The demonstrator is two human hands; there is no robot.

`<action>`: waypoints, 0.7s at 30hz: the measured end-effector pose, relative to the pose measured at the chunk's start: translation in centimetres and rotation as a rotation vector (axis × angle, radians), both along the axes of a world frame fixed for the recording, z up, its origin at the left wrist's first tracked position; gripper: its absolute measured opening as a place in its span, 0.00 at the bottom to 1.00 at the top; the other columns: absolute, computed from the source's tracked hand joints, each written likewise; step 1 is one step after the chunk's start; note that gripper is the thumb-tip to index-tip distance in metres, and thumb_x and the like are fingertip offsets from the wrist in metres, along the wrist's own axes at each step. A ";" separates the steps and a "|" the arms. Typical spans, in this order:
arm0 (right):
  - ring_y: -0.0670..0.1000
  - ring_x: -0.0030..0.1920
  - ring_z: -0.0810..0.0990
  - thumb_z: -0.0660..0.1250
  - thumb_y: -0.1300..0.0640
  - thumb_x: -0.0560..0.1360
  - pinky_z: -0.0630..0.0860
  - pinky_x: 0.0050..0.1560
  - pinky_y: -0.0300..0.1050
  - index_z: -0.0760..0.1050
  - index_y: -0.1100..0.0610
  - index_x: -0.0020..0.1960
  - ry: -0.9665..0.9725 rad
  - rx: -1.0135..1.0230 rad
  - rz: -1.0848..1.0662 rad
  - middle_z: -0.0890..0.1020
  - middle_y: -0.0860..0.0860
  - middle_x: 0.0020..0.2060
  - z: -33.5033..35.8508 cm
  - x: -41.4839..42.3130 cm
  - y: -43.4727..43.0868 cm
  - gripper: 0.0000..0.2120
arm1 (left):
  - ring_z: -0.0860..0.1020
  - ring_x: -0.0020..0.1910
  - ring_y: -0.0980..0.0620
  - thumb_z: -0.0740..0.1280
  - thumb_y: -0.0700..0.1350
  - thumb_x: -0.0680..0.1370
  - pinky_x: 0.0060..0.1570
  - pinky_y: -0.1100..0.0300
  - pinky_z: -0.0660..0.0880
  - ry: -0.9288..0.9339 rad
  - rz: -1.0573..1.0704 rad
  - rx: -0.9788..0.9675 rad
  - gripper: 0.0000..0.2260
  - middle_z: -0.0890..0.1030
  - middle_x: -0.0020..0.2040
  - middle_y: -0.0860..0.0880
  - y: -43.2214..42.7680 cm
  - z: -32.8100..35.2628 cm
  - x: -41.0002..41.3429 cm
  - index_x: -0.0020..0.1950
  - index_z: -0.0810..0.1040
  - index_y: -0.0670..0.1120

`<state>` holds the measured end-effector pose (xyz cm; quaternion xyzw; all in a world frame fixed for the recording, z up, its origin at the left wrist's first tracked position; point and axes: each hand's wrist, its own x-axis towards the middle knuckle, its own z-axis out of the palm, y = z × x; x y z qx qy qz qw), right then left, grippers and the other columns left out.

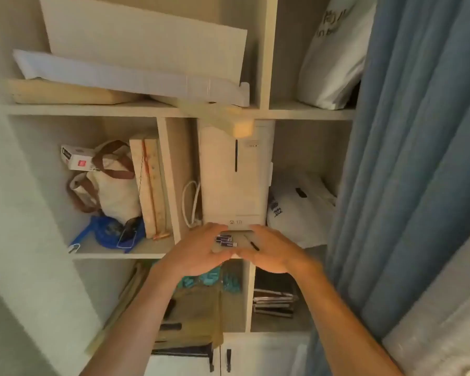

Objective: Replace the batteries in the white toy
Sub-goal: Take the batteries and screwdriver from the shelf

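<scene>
My left hand point(198, 249) and my right hand point(272, 251) meet at the front edge of the middle shelf point(114, 255). Between them they hold a flat pale object, apparently the white toy point(236, 251), by its left and right sides. Most of it is hidden by my palms. Dark purple batteries point(225, 240) lie on top of it next to my left fingers. A thin black stick-like tool point(253, 245) lies on it beside my right fingers.
A tall white appliance point(234, 175) stands right behind my hands, with a white cable point(190, 202) on its left and a white plastic bag point(299, 210) on its right. Cloth bags and boards fill the left cubby. A blue curtain point(407, 158) hangs at the right.
</scene>
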<state>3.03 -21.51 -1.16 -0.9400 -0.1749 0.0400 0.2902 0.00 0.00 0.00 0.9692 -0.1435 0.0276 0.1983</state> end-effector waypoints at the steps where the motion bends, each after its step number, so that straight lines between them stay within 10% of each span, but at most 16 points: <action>1: 0.52 0.63 0.82 0.61 0.16 0.65 0.83 0.59 0.55 0.71 0.39 0.69 0.025 -0.062 -0.010 0.80 0.44 0.67 -0.2 0.8 0.5 0.40 | 0.69 0.78 0.49 0.63 0.67 0.80 0.75 0.49 0.70 0.001 -0.006 0.018 0.35 0.69 0.81 0.51 0.2 -0.6 1.4 0.83 0.63 0.54; 8: 0.55 0.46 0.84 0.67 0.59 0.77 0.87 0.50 0.53 0.80 0.56 0.54 0.062 -0.313 -0.214 0.83 0.53 0.48 -1.6 4.5 2.4 0.07 | 0.75 0.72 0.47 0.64 0.62 0.81 0.70 0.47 0.74 0.030 -0.066 0.294 0.29 0.72 0.77 0.51 0.5 -3.3 8.3 0.81 0.65 0.53; 21: 0.58 0.53 0.86 0.70 0.67 0.79 0.81 0.46 0.46 0.83 0.61 0.59 -0.059 -0.464 -0.295 0.87 0.59 0.53 -3.7 6.1 3.2 0.10 | 0.81 0.58 0.44 0.63 0.55 0.83 0.51 0.48 0.82 -0.027 -0.132 0.430 0.19 0.75 0.67 0.46 -0.3 -6.3 11.8 0.68 0.75 0.45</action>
